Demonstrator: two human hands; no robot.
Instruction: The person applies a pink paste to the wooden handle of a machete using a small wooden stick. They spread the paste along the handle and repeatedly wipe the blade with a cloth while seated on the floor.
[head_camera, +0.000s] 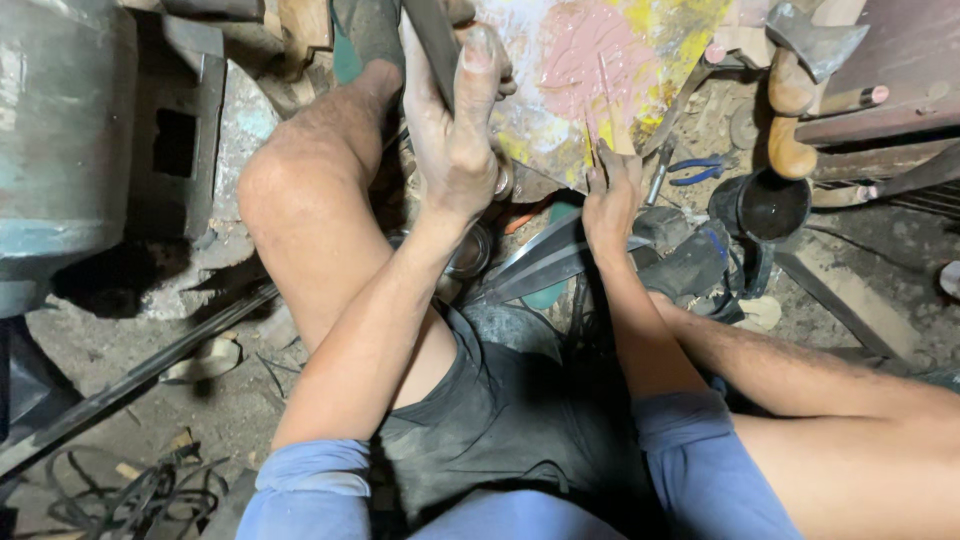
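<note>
2 hands work on a painted board

The left hand (455, 120) grips a dark flat bar (432, 40). The right hand (612, 195) pinches a thin stick (603, 95) against the pink and yellow board (600, 50), far in the middle. Blue pliers (700, 170) and a black cup (765, 205) lie to the right.

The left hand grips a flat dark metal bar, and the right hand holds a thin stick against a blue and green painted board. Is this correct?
Only the colours are wrong. In the head view the painted board is pink, yellow and white. The left hand does grip the flat dark metal bar, and the right hand does hold the thin stick against it.
</note>
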